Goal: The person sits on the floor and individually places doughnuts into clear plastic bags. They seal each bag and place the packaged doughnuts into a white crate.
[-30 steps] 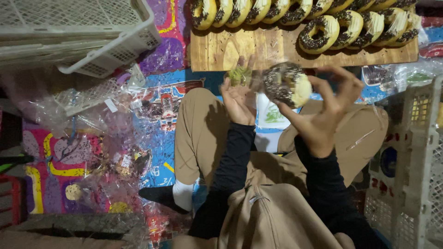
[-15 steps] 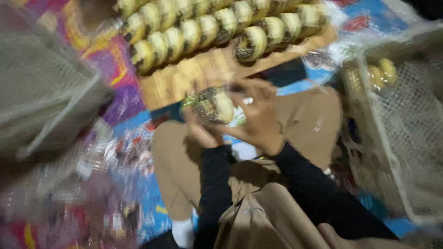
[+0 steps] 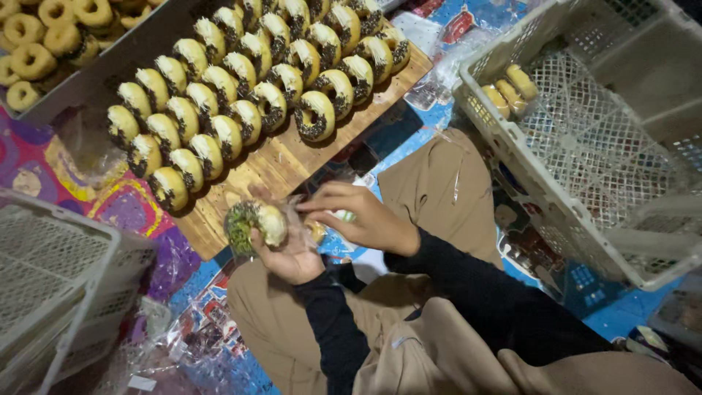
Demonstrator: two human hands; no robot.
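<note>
My left hand [image 3: 289, 252] holds a doughnut [image 3: 252, 223] with dark and green topping, wrapped in a clear plastic bag, just above my lap. My right hand [image 3: 362, 219] pinches the bag's open end right beside it. Rows of chocolate-topped doughnuts [image 3: 252, 84] stand on edge on a wooden board [image 3: 281, 168] directly beyond my hands.
A white lattice crate [image 3: 585, 139] at the right holds a few wrapped doughnuts [image 3: 512, 88]. Another white crate [image 3: 58, 278] stands at the left. A tray of plain doughnuts [image 3: 44, 44] lies top left. Clear plastic bags [image 3: 183, 351] lie on the colourful mat by my left knee.
The view has swung and tilted, bringing the right crate into sight. My hands have lowered toward my lap, the right hand moving from cupping the doughnut to pinching the bag's end.
</note>
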